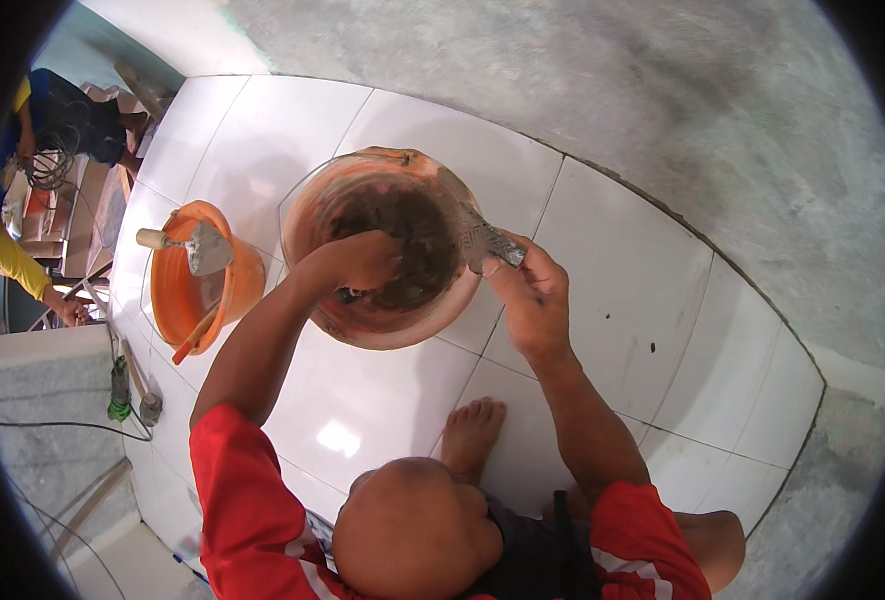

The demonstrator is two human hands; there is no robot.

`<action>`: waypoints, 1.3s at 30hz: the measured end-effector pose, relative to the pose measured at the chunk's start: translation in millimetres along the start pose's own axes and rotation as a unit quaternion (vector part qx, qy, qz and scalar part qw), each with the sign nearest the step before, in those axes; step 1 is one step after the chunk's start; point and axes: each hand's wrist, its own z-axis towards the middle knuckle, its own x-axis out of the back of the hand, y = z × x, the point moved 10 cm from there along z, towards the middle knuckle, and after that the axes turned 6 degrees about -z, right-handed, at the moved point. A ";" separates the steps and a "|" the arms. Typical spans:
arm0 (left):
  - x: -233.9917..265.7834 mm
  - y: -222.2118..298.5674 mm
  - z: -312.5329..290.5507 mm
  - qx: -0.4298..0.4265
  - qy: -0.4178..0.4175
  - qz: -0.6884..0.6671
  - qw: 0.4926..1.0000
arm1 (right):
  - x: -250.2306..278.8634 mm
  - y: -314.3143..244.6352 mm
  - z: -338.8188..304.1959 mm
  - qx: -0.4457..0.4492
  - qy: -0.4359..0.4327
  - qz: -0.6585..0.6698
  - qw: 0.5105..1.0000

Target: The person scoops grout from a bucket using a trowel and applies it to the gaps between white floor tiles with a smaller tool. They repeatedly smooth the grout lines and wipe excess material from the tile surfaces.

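Observation:
A large orange bucket (388, 335), its inside smeared with grey, stands on the white tiled floor with dark wet mix (418, 270) at its bottom. My left hand (366, 262) reaches down into it, fingers curled closed. A small dark end shows below that hand, but what it grips is hidden. At the bucket's right rim, my right hand (533, 295) is closed on a flat scraper-like piece (483, 243) coated with grey mortar, its kind unclear. The piece slants over the rim, its wider end toward the bucket.
A smaller orange bucket (168, 300) stands left, with a wooden-handled trowel (205, 248) across its rim and an orange handle (195, 335) sticking out. A hammer-like tool (149, 405) and cables lie farther left. Co-workers (73, 115) are beyond. A grey wall (663, 110) bounds the floor.

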 end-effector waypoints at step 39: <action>14.3 110.9 -80.3 -0.187 0.355 -0.318 0.859 | -11.0 0.3 -34.9 -0.147 0.112 0.371 0.910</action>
